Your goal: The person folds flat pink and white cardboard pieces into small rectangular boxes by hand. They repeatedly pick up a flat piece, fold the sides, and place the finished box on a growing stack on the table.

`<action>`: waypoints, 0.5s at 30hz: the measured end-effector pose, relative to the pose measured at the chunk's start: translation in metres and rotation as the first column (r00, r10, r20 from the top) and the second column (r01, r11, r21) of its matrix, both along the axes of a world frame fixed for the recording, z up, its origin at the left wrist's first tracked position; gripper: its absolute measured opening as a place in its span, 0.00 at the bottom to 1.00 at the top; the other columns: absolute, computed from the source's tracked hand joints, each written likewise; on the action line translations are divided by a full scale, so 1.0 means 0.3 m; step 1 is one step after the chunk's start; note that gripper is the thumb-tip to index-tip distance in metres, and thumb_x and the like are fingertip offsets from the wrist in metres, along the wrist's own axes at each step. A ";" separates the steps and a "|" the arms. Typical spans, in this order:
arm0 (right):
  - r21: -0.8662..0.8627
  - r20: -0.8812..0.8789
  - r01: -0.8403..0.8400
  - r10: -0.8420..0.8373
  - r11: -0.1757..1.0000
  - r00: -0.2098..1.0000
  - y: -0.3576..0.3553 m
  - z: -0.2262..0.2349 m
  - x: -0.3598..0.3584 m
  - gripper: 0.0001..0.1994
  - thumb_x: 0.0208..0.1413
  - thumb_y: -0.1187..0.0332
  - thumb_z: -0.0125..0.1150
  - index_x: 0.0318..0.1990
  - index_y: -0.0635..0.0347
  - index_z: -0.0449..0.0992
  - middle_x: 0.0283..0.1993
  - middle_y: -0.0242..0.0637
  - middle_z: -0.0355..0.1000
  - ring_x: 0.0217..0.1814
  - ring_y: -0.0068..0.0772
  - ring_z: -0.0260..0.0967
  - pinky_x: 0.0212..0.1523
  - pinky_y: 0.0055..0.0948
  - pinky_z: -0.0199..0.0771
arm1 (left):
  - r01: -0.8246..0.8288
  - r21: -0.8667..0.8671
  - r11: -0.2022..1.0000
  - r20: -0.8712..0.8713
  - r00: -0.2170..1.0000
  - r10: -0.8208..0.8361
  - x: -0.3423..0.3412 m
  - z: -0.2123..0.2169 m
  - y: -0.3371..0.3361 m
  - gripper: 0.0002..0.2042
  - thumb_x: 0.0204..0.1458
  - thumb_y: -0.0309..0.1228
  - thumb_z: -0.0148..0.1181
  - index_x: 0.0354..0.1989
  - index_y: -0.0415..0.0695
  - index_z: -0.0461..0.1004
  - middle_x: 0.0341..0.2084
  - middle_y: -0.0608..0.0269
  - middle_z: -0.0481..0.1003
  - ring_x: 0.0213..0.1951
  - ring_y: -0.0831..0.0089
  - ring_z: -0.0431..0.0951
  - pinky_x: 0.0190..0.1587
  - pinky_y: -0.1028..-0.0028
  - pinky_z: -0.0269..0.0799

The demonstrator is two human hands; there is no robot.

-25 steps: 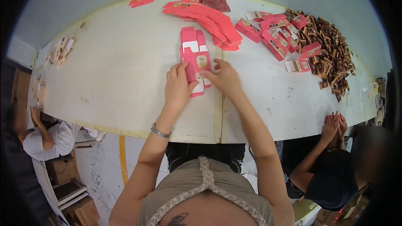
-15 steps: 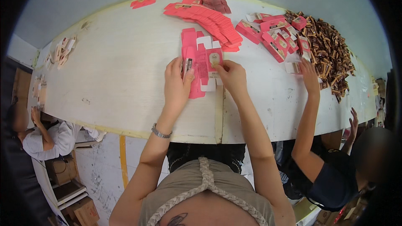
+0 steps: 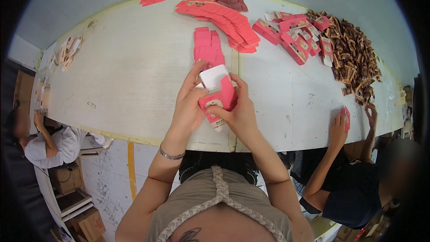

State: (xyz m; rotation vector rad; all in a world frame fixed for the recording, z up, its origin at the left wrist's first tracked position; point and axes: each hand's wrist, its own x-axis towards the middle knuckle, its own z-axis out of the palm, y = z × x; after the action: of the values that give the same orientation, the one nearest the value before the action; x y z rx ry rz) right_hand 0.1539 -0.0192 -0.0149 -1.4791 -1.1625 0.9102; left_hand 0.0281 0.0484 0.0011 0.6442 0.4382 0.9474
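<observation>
While the left hand [image 3: 188, 107] cups the pink carton [image 3: 218, 96] from its side, fingers closed on it above the table's [image 3: 134, 76] near edge, the right hand [image 3: 239, 112] pinches the other side, likely steadying it; flat pink blanks [image 3: 208, 49] lie behind, toward the far edge

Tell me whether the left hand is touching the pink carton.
Touching. The head view shows the left hand with its fingers wrapped against the pink carton, which the right hand also holds.

Pink-and-white carton [image 3: 218, 94] sat at frame centre; flat pink cartons [image 3: 224, 18] fanned upper centre; assembled pink boxes [image 3: 295, 36] upper right.
</observation>
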 end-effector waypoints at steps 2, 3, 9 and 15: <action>0.172 -0.084 0.067 -0.053 0.983 0.995 -0.005 -0.006 -0.034 0.38 0.46 0.66 0.68 0.62 0.63 0.51 0.52 0.49 0.66 0.52 0.41 0.67 0.51 0.31 0.68 | -0.106 0.367 0.924 -0.180 0.967 0.182 0.016 -0.010 -0.069 0.29 0.55 0.22 0.44 0.66 0.40 0.42 0.57 0.49 0.58 0.56 0.68 0.64 0.54 0.72 0.65; 0.246 -0.106 0.110 -0.086 0.963 0.991 0.001 -0.008 -0.050 0.35 0.48 0.67 0.65 0.61 0.63 0.52 0.50 0.48 0.67 0.51 0.40 0.67 0.51 0.31 0.68 | -0.121 0.540 0.833 -0.241 0.926 0.291 0.021 -0.017 -0.099 0.31 0.56 0.24 0.46 0.66 0.40 0.40 0.57 0.50 0.59 0.56 0.68 0.64 0.55 0.70 0.63; 0.288 -0.121 0.103 -0.071 0.952 0.990 -0.019 -0.105 -0.062 0.15 0.54 0.73 0.56 0.48 0.62 0.65 0.39 0.40 0.67 0.40 0.32 0.66 0.42 0.27 0.67 | 0.191 0.710 0.677 -0.562 0.734 0.382 -0.032 -0.088 -0.138 0.31 0.56 0.28 0.51 0.65 0.39 0.42 0.55 0.53 0.56 0.52 0.69 0.62 0.57 0.70 0.56; 0.250 -0.133 0.083 -0.051 0.965 0.990 -0.034 -0.152 -0.076 0.05 0.55 0.73 0.54 0.34 0.61 0.64 0.32 0.36 0.64 0.37 0.25 0.65 0.37 0.25 0.66 | 0.166 0.706 0.688 -0.538 0.757 0.370 -0.057 -0.144 -0.186 0.22 0.54 0.29 0.54 0.54 0.38 0.53 0.52 0.50 0.57 0.56 0.59 0.60 0.57 0.65 0.56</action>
State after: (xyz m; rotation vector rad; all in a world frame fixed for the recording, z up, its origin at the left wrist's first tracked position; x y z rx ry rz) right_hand 0.1309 -0.0294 -0.0604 -1.2279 -1.0858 0.7645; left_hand 0.0109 -0.0074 -0.0421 1.7479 0.7326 0.9858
